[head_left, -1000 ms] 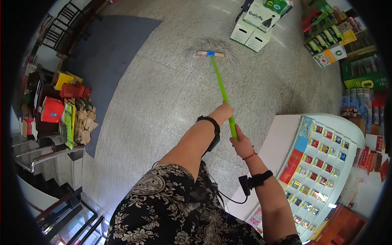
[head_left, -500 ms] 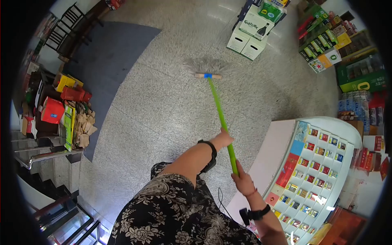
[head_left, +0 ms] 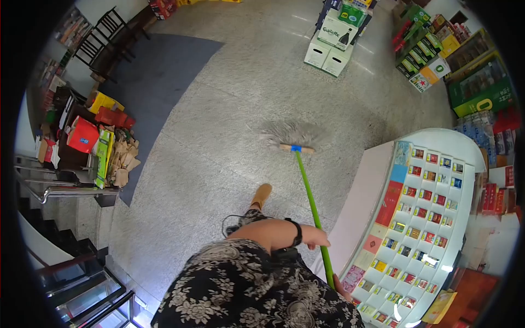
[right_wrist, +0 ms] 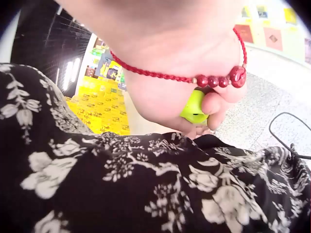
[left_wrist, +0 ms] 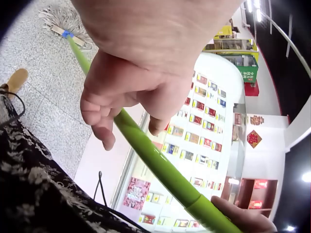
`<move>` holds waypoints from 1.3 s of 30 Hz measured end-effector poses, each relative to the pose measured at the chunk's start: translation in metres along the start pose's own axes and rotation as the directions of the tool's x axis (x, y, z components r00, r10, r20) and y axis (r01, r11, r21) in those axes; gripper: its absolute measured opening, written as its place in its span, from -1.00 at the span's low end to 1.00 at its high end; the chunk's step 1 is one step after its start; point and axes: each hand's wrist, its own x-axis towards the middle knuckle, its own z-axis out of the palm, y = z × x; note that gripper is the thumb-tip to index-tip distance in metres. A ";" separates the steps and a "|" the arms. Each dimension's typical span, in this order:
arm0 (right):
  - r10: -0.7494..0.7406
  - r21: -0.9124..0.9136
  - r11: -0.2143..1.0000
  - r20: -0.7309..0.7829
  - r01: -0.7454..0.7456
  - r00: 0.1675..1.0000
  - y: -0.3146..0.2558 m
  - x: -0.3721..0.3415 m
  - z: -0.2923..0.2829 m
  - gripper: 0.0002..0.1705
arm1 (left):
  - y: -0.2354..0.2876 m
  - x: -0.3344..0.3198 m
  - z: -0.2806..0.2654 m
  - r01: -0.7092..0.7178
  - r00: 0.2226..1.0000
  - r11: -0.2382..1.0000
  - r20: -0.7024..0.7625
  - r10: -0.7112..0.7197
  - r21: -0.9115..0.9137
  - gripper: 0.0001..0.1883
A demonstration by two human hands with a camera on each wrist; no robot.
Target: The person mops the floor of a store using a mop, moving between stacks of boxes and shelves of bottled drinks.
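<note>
A mop with grey strands [head_left: 295,132], a wooden bar and a blue clamp lies with its head on the speckled floor. From it a green handle [head_left: 309,194] slants back to the person. The left hand [head_left: 316,236] holds the handle partway up, its fingers curled round it in the left wrist view. Lower in the head view, the right hand [head_left: 342,288] grips the upper end of the handle and is partly hidden by the floral clothing. In the right wrist view the handle's green tip [right_wrist: 195,107] shows within the right hand, below a red beaded bracelet [right_wrist: 214,80].
A white display counter [head_left: 432,218] with rows of small packs stands close on the right. Stacked cartons [head_left: 333,49] stand ahead. At left are a dark mat [head_left: 164,71], chairs [head_left: 104,46], boxes [head_left: 82,134] and stairs with a rail [head_left: 71,191]. One shoe [head_left: 262,194] shows ahead of the clothing.
Both hands have drawn back toward the body and slightly right, pulling the mop head nearer across the floor. A foot has come into view.
</note>
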 end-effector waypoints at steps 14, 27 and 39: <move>-0.195 -0.170 0.970 -0.117 0.174 0.974 -0.040 0.081 -0.065 -0.32 | 0.041 0.035 -0.074 -0.024 0.957 0.989 -0.291 -0.020 -0.146 -0.16; -0.360 -0.156 0.926 -0.093 0.344 0.928 -0.266 0.366 -0.090 -0.20 | 0.028 0.016 -0.403 -0.067 0.705 0.959 -0.693 -0.150 -0.275 -0.05; -0.366 -0.040 0.930 -0.128 0.364 0.922 -0.269 0.398 -0.125 -0.23 | 0.056 0.036 -0.460 -0.020 0.700 0.973 -0.698 -0.151 -0.230 -0.07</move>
